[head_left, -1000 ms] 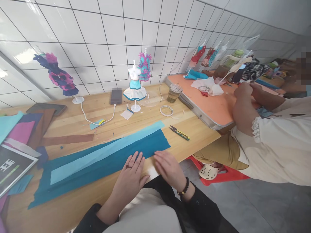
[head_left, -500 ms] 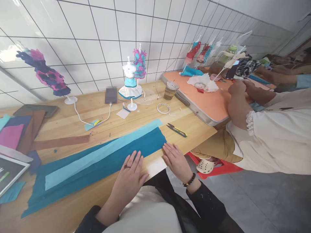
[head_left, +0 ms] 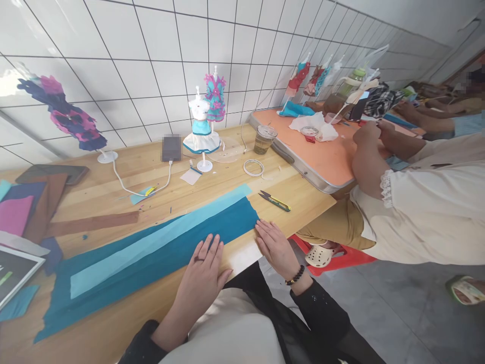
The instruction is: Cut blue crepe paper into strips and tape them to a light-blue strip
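Dark teal fabric (head_left: 223, 222) lies in a long piece across the wooden table in front of me. A narrower light blue fabric strip (head_left: 125, 260) rests on top of it, slanting from lower left to upper right. My left hand (head_left: 204, 273) lies flat on the fabric's near edge, fingers stretched out, a dark ring on one finger. At the right end of the fabric, my right hand (head_left: 276, 247) touches the corner with its fingers extended. Neither hand grips anything. Yellow-handled thread snips (head_left: 275, 200) lie just beyond my right hand.
Behind the fabric stand mini dress forms with a white-and-blue dress (head_left: 201, 134) and a pink-and-navy dress (head_left: 78, 121). A plastic cup (head_left: 264, 140) of liquid and a coiled white cable (head_left: 253, 168) are back right. A co-worker's arm (head_left: 367, 156) rests over an orange-topped table (head_left: 322, 164).
The view has shifted slightly. My hands stay almost where they were on the fabric, and the fabric lies as before. A shoe has come into view at the far right.
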A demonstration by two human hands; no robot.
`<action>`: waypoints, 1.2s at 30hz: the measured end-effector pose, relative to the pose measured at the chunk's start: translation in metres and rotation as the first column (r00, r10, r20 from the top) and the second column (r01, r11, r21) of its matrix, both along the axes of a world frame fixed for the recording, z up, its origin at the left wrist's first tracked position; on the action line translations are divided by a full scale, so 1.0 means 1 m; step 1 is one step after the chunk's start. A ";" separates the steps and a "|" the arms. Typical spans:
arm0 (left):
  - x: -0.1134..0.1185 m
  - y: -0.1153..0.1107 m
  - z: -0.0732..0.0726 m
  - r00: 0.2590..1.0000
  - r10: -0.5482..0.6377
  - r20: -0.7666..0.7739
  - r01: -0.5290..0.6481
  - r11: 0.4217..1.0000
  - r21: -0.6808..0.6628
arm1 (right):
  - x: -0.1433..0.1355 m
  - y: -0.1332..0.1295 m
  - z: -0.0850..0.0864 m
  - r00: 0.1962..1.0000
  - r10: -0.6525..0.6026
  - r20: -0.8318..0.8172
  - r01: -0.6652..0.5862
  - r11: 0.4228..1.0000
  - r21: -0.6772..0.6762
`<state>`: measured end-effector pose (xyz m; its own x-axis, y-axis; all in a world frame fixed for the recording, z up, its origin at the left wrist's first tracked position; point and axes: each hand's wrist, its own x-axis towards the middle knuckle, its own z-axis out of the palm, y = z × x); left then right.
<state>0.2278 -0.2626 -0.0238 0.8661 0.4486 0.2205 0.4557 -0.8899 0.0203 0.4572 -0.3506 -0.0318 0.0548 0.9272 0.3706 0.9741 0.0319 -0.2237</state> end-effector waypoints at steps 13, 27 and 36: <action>0.000 0.000 -0.002 1.000 0.000 0.029 0.001 1.000 -0.013 | -0.066 0.010 0.020 0.963 0.267 -0.036 -0.269 0.963 -0.037; 0.000 -0.001 0.001 1.000 0.019 0.022 -0.017 0.998 -0.058 | -0.015 0.004 -0.003 0.995 0.036 0.096 -0.032 0.999 -0.039; -0.012 -0.001 -0.004 1.000 0.022 -0.002 -0.022 0.998 -0.051 | -0.017 0.004 -0.002 0.996 0.044 0.078 -0.042 0.999 -0.029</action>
